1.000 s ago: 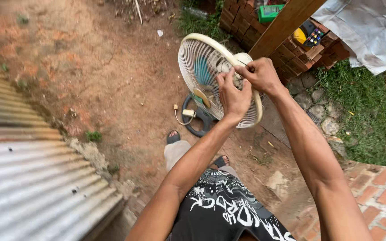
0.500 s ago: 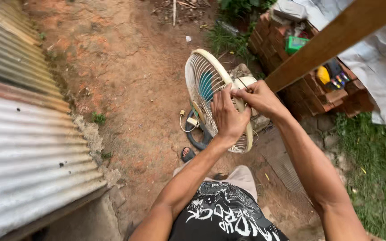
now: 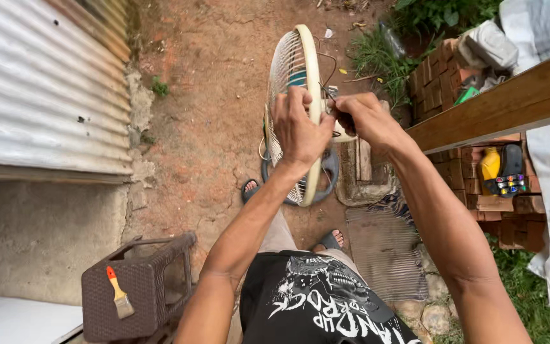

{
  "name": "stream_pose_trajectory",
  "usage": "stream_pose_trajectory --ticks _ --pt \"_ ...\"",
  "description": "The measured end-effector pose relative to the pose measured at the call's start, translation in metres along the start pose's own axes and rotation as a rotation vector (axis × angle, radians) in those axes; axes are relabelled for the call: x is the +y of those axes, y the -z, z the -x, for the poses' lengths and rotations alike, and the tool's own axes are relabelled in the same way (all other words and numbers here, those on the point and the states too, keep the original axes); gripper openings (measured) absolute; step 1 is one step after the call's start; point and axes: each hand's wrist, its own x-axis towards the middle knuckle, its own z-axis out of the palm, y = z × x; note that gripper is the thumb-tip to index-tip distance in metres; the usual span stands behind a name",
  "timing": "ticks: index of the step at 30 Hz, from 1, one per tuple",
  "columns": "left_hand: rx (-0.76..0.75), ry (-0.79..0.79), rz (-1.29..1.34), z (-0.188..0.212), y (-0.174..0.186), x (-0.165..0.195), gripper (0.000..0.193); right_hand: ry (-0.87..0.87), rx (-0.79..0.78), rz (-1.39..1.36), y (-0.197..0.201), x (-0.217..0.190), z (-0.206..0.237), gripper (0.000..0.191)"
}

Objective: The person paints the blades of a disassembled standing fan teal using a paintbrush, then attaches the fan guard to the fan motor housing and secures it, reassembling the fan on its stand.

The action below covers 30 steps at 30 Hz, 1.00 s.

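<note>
The left hand point(image 3: 299, 127) wraps its fingers over the rim of a cream-coloured fan point(image 3: 294, 83), gripping the wire guard and holding the fan up on edge in front of the person. The right hand point(image 3: 363, 118) is just to the right of it at the back of the fan, closed on a thin dark tool point(image 3: 333, 99) whose tip points into the motor housing; what kind of tool it is cannot be told. A dark cable loops from the back of the fan near that hand.

Below the fan lie reddish bare soil and the person's sandalled feet. A wooden beam point(image 3: 510, 102) runs across on the right, with stacked bricks point(image 3: 440, 76) behind it and a yellow bottle point(image 3: 489, 164) among them. On the near left stands a brown woven stool point(image 3: 141, 290) carrying a paintbrush point(image 3: 118, 294) with an orange handle. A corrugated metal sheet point(image 3: 39, 83) fills the far left.
</note>
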Motion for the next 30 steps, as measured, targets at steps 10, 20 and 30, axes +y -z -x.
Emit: stream_pose_trajectory --ticks 10,20,30 --pt "-0.026 0.084 -0.124 0.0 0.014 0.005 0.039 0.22 0.041 0.325 0.007 0.002 0.001 0.034" --pt "0.091 0.045 -0.192 0.009 -0.009 0.001 0.035 0.527 0.098 0.69 0.03 0.004 -0.008 0.027" --pt "0.167 -0.018 -0.22 0.006 -0.024 -0.007 0.035 0.606 -0.088 0.705 0.07 -0.007 -0.027 0.025"
